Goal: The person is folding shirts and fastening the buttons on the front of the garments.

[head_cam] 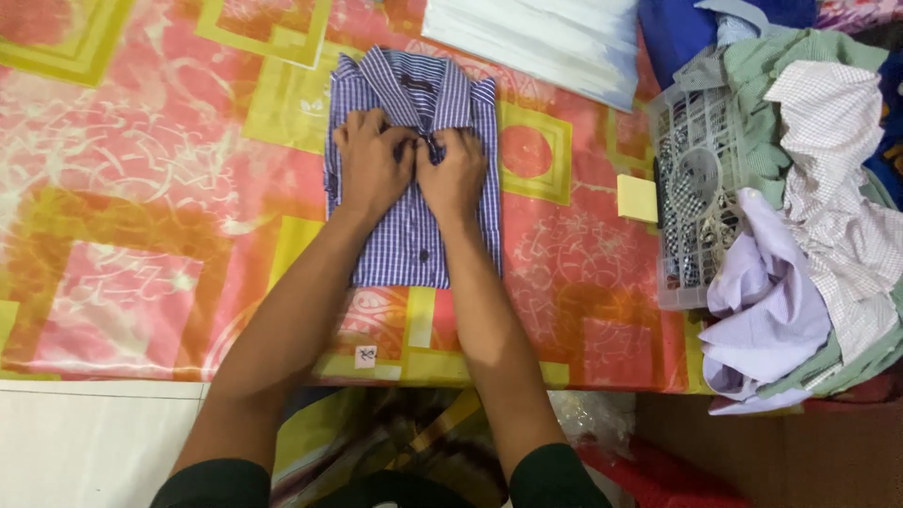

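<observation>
A blue and white checked shirt (411, 240) lies folded on the table, collar away from me. My left hand (370, 162) and my right hand (454, 171) rest side by side on its chest just below the collar. Both pinch the button placket at the middle, fingers curled on the cloth. The shirt's lower half with a dark button shows between my forearms.
The table wears a pink, orange and yellow patterned cloth (141, 188). A white plastic basket (691, 188) heaped with crumpled shirts (809, 216) stands at the right. A yellow pad (638, 198) lies beside it. Folded white cloth (555, 38) sits at the far edge.
</observation>
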